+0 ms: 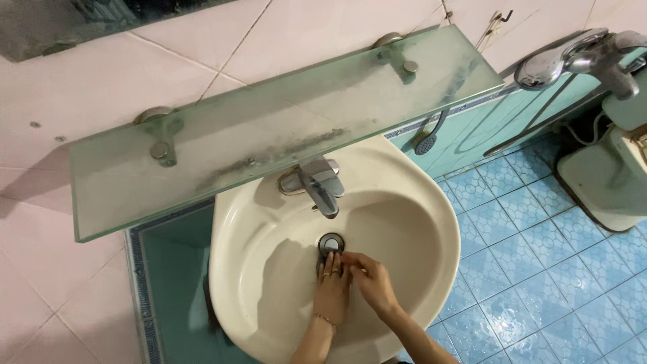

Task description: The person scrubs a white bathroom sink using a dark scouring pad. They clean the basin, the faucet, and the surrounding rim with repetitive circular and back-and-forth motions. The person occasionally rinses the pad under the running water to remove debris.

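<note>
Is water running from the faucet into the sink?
No, the faucet shows no stream, and both the left hand and right hand rest by the drain.

The basin (269, 269) looks like glossy cream ceramic, its drain ring (331, 243) and tap (322, 183) shiny metal. The far shelf (202, 155) is frosted, smudged glass. At right, the blue floor tiles (539, 269) look patterned and glossy.

Both hands meet in the sink (269, 222) — left hand (332, 290) and right hand (375, 282) just below the drain (331, 243), under the tap (321, 185).
</note>
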